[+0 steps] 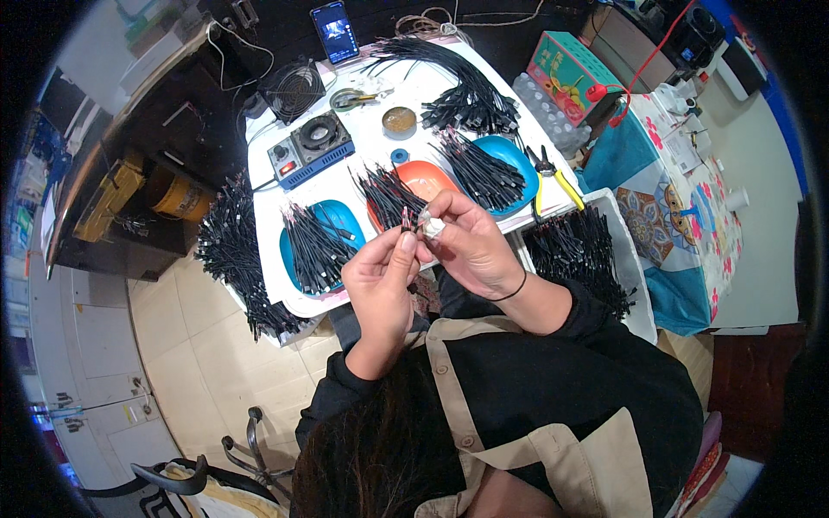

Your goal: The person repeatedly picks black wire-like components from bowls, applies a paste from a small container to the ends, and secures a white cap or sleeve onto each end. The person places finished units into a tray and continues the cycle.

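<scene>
Over the table's near edge, my left hand (387,266) is closed in a pinch on a black cable (406,226) whose thin reddish wire ends point up. Close beside it, my right hand (471,237) has its thumb and fingers pressed together near those ends. A small white piece (433,227) shows at its fingertips; whether it is held or wrapped round a finger I cannot tell. Just beyond lies an orange tray (429,179) with a bundle of black cables (384,194). Blue trays stand on both sides, the left one (347,226) and the right one (511,157), each holding similar cables.
Farther back are a blue-sided heating device (317,164), a round tin (399,122), a black fan (292,89), a propped phone (335,33) and more cables (471,95). Yellow-handled pliers (553,186) lie at the right. Cables fill a white bin (635,285).
</scene>
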`<move>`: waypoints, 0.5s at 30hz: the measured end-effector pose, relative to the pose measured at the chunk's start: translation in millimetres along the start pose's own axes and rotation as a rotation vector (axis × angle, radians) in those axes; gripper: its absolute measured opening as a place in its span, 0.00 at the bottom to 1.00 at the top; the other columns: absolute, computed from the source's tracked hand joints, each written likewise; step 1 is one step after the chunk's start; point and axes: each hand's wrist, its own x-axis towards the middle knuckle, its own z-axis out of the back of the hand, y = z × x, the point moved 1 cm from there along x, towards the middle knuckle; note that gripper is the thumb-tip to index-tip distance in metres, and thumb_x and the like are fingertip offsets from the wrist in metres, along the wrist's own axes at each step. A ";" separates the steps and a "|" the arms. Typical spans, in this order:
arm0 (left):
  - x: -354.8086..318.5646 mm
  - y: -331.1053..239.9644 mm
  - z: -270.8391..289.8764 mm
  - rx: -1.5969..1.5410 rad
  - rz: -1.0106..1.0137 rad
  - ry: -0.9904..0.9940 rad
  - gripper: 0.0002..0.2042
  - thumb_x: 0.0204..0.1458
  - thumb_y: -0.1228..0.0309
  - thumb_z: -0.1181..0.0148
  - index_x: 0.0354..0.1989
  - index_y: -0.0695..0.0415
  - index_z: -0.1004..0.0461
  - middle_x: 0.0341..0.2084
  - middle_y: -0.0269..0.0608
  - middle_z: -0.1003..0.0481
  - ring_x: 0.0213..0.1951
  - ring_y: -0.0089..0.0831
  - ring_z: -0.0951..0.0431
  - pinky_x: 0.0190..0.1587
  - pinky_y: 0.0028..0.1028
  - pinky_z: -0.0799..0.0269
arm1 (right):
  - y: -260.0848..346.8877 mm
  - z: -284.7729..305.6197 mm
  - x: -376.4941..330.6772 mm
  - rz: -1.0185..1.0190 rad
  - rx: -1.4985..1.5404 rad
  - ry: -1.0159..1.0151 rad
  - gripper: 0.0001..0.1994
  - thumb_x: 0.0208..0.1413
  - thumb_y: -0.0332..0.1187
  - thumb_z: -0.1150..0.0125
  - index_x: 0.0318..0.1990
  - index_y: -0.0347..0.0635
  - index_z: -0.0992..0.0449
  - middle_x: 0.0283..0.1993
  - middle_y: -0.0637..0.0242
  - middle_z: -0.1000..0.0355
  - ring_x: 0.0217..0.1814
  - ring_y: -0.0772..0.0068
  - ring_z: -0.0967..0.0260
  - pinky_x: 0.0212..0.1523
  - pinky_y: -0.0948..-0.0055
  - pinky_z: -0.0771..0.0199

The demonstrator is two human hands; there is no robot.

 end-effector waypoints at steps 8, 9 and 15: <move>-1.6 -0.5 1.1 0.007 -0.019 -0.034 0.11 0.58 0.76 0.44 0.45 0.72 0.27 0.27 0.40 0.24 0.24 0.15 0.31 0.26 0.13 0.40 | 5.0 1.8 -0.4 0.029 -0.267 -0.073 0.08 0.58 0.25 0.43 0.44 0.35 0.29 0.38 0.67 0.29 0.38 0.81 0.31 0.40 0.81 0.29; -1.5 -1.0 1.7 0.009 -0.021 -0.021 0.11 0.58 0.76 0.44 0.45 0.72 0.27 0.27 0.40 0.24 0.25 0.16 0.31 0.26 0.13 0.39 | 6.3 1.5 -0.4 0.041 -0.316 -0.068 0.09 0.57 0.25 0.43 0.44 0.34 0.29 0.38 0.67 0.28 0.38 0.81 0.31 0.39 0.81 0.29; -3.4 -1.0 0.3 0.102 -0.071 -0.009 0.11 0.58 0.76 0.44 0.46 0.71 0.26 0.28 0.39 0.24 0.29 0.18 0.27 0.32 0.16 0.32 | 14.2 -2.6 2.1 0.070 -0.513 -0.052 0.08 0.56 0.25 0.42 0.42 0.33 0.28 0.37 0.68 0.29 0.34 0.83 0.30 0.36 0.83 0.28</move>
